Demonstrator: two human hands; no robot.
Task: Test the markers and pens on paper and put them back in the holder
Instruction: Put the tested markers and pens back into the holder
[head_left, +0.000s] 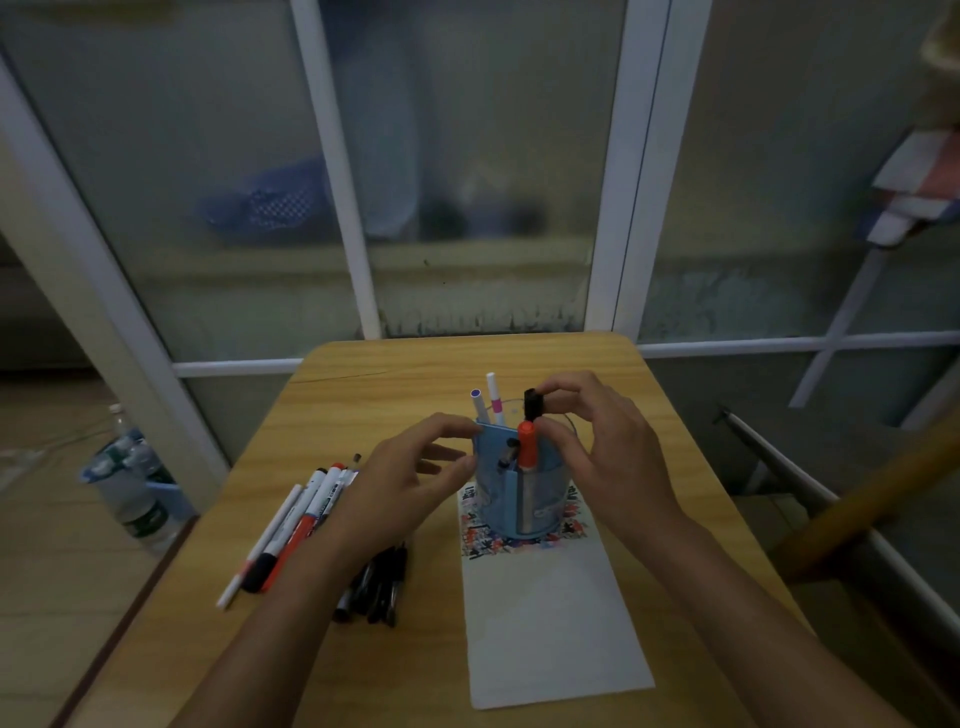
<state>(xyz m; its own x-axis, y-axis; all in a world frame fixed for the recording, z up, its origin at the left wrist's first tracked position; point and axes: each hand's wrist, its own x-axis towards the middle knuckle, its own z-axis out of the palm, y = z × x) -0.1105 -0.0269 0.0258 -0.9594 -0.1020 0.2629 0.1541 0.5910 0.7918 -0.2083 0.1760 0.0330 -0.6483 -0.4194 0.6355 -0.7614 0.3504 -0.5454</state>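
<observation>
Both hands (415, 467) (597, 447) pinch markers (531, 402) at holder (498, 499)

The table (363, 374) had a light wood-grain top with a smooth, faintly satin finish, and the paper (550, 623) lying on it was matt white, its far end covered with dense ink scribbles. The holder (498, 499) looked like translucent blue plastic, slightly glossy, and the orange-capped marker (527, 444) in it and the loose markers (306, 514) beside it had smooth plastic barrels with a dull shine. The window panes (493, 156) behind were frosted, grimy glass set in white painted frames.
</observation>
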